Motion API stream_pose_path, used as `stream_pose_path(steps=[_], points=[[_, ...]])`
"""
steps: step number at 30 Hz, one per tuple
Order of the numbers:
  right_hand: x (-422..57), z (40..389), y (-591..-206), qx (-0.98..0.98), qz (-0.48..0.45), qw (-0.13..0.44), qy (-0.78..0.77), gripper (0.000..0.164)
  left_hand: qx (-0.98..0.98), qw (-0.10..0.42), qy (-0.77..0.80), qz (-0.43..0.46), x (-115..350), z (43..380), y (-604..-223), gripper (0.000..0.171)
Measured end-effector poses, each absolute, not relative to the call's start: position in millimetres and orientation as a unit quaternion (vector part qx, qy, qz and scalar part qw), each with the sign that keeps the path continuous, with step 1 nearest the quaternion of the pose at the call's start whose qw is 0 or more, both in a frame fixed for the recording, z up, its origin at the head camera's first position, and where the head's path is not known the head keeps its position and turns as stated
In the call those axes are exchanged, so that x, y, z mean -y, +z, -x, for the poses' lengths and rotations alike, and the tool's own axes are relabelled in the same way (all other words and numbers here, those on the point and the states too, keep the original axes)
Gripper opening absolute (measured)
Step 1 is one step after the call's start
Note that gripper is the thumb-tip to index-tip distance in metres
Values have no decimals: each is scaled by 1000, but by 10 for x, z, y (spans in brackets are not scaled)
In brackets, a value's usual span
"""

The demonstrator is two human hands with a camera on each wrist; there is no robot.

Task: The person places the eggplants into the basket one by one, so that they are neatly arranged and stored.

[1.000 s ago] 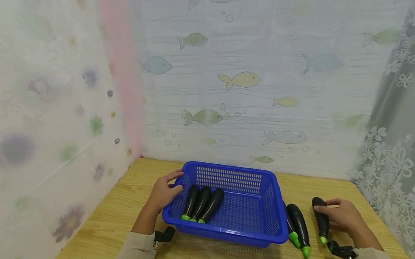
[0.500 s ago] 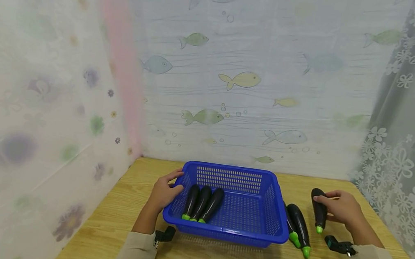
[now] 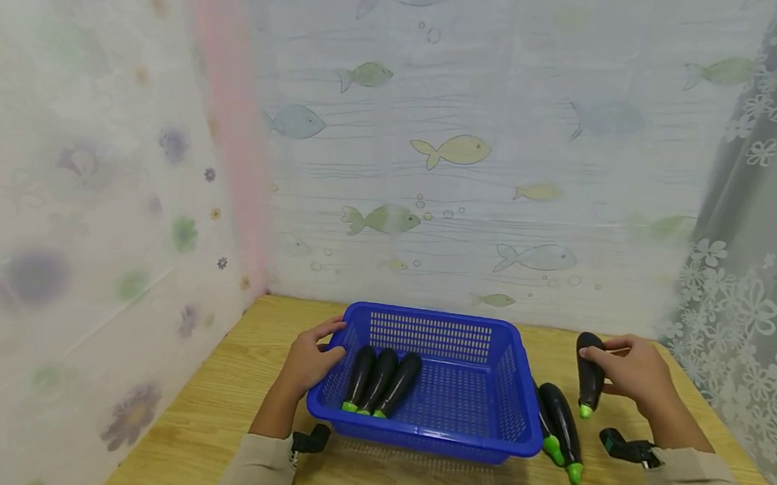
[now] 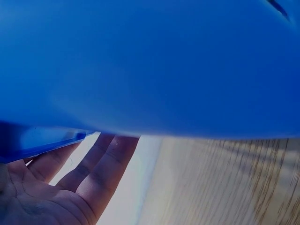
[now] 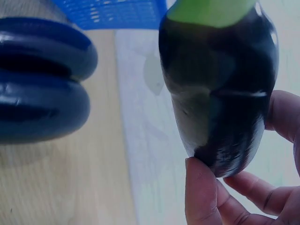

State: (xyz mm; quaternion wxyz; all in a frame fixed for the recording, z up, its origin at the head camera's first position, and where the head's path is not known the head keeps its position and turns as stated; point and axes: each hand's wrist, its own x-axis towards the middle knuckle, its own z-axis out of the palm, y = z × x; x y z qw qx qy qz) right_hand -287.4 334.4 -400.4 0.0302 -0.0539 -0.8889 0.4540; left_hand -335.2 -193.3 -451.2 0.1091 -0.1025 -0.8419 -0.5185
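A dark eggplant (image 3: 589,374) with a green stem end hangs above the table in my right hand (image 3: 641,372), pinched between thumb and fingers near its rounded top. In the right wrist view that eggplant (image 5: 218,93) fills the middle. My left hand (image 3: 309,360) grips the left rim of a blue plastic basket (image 3: 434,433), thumb on the inner side. Three eggplants (image 3: 380,382) lie side by side at the basket's left end. Two more eggplants (image 3: 563,427) lie on the table against its right side, one partly hidden by the basket.
The wooden table (image 3: 208,396) reaches back to a wall covering (image 3: 459,226) printed with fish. A white flowered curtain (image 3: 757,306) hangs at the right. Small black cameras (image 3: 627,447) are strapped to both wrists.
My right hand has raised the eggplant off the table, moving it up, away from me and slightly left. My left hand and the basket have stayed in place.
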Motion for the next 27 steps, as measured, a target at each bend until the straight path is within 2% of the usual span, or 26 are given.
stream_pose_path(steps=[19,27], points=[[-2991,2914,-3737,878,34,18,477,80,842,110,-519,101,1948,3403,-4528,53],[-2808,2965,-3744,878,27,3,478,80,842,106,-520,102,1959,3384,-4556,52]])
